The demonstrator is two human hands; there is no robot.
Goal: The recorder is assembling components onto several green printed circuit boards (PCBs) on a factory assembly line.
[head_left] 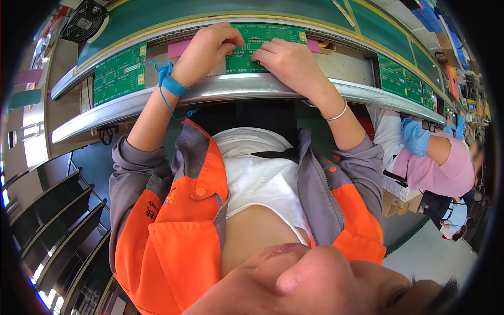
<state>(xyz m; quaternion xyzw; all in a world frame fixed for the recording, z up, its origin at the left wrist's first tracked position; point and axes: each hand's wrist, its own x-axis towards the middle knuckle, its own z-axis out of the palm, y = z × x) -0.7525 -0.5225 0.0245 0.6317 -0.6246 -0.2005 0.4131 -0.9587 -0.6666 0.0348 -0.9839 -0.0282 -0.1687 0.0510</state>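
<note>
Head view: the green circuit board lies behind the near metal rail, partly covered by both hands; the left hand's fingers curl over it, the right hand's bend onto it; whether either's fingers are clamped, I cannot tell; a left board and right board flank it; a black fan stands far left.

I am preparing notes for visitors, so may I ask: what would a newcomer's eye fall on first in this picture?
Probably the bright orange and grey jacket, filling much of the lower middle. Next, at the top centre, the left hand and right hand bent over a green circuit board, behind a shiny metal rail. A black fan stands out at the upper left.
</note>
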